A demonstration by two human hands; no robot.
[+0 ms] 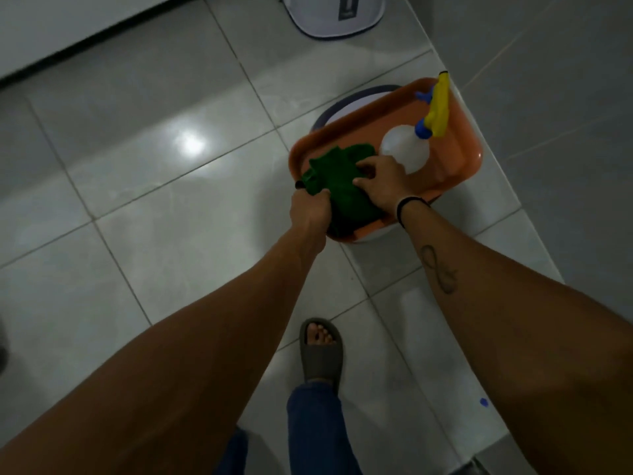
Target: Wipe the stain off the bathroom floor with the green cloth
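Pale grey glossy tiled bathroom floor [144, 186]; no stain can be made out on it. Left hand [310, 209] fisted around the near-left edge of the crumpled dark green cloth [342, 180]. Cloth lies in the left end of the orange rectangular plastic tray [469, 156], which rests on a white round tub [329, 114]. Right hand [383, 185] rests on the cloth, fingers curled into it. Further right in the tray: translucent white spray bottle with yellow-and-blue trigger head [407, 149], lying on its side.
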